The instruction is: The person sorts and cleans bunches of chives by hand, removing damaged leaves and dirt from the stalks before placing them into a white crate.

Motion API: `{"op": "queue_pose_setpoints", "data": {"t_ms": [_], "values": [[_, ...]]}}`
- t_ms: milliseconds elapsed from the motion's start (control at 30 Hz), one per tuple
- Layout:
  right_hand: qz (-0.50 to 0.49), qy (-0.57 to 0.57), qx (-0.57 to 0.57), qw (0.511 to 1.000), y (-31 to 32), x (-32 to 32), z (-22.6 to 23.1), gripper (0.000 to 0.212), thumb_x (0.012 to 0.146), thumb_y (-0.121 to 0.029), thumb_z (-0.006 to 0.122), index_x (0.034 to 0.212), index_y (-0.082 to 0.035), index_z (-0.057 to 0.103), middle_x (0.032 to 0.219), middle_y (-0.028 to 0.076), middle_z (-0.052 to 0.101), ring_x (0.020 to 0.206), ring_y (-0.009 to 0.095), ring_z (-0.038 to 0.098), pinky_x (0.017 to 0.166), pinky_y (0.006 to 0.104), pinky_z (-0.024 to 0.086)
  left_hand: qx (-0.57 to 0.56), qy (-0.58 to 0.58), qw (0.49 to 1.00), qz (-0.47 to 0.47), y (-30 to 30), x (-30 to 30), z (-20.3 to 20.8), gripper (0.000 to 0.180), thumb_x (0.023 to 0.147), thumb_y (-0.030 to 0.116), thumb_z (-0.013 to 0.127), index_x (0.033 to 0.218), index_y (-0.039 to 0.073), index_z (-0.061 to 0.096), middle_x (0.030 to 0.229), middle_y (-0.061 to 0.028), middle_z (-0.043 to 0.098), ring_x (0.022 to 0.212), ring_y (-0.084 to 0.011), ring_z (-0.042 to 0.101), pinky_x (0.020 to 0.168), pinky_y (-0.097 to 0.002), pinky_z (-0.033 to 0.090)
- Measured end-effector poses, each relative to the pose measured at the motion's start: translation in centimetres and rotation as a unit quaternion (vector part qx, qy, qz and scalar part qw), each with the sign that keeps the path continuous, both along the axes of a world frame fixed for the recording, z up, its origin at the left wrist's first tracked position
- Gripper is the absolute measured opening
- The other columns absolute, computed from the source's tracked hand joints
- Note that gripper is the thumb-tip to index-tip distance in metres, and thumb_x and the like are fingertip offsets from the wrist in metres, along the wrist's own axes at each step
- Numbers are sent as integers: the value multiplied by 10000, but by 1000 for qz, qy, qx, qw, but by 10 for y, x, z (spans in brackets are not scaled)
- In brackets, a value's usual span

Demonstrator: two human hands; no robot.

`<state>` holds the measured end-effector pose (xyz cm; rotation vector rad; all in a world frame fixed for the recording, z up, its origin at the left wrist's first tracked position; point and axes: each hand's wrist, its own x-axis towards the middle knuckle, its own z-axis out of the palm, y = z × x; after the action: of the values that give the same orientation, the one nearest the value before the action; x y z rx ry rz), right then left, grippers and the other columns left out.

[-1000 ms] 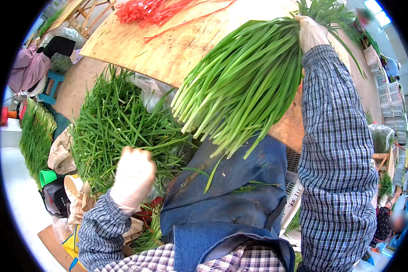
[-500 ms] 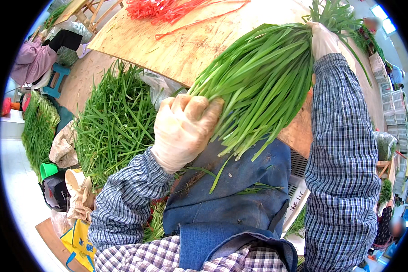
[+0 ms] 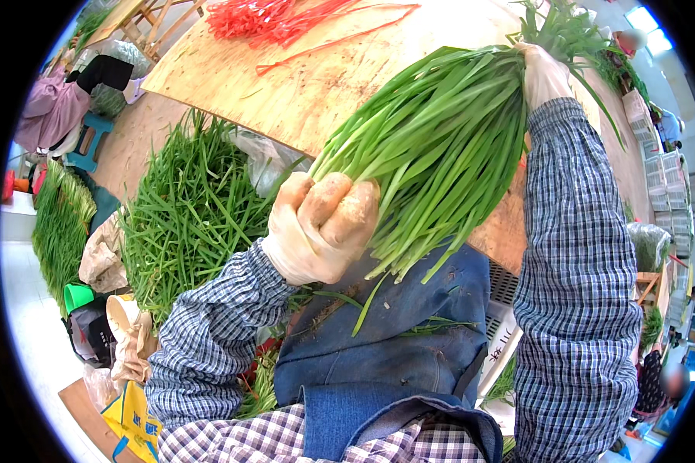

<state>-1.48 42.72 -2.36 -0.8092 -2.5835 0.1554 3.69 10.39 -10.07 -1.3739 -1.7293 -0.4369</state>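
A large bunch of green chives hangs aslant between my hands, over the table edge and my lap. My right hand, in a pale glove, is wrapped round the bunch near its upper right end, where loose leaf tips fan out beyond the fist. At the lower left my gloved left hand is closed on the pale stalk ends, its fingers curled toward me. Many stalks fan out past it, their cut ends loose above the blue denim apron.
The wooden table bears red plastic strips. On my left stands a big heap of chives; another bundle lies farther left. A yellow bag and a white crate flank my lap. A person in pink sits far left.
My left hand has turned, its fingers now curled more tightly at the stalk ends. My right hand keeps its hold on the bunch; the whole view has shifted slightly.
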Motion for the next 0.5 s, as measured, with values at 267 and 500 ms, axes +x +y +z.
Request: {"op": "queue_pose_setpoints", "data": {"t_ms": [267,500], "values": [[153,-60,144,976,-21,-19,19,345,865,-7,470,1136,-158,621,1036,122,645,926,264,629,842,312,496,-107,-179,978,-22,-11,5,23,224,545,32,610,753,-38,564,887,-148,503,839,-300,523,660,-390,454],[-28,9,-377,926,13,-74,-22,312,875,-145,554,1183,-108,587,1067,180,624,904,210,604,825,290,477,-306,-393,850,171,-146,36,14,244,583,-11,554,823,-6,597,916,-144,532,894,-313,511,765,-397,442]]}}
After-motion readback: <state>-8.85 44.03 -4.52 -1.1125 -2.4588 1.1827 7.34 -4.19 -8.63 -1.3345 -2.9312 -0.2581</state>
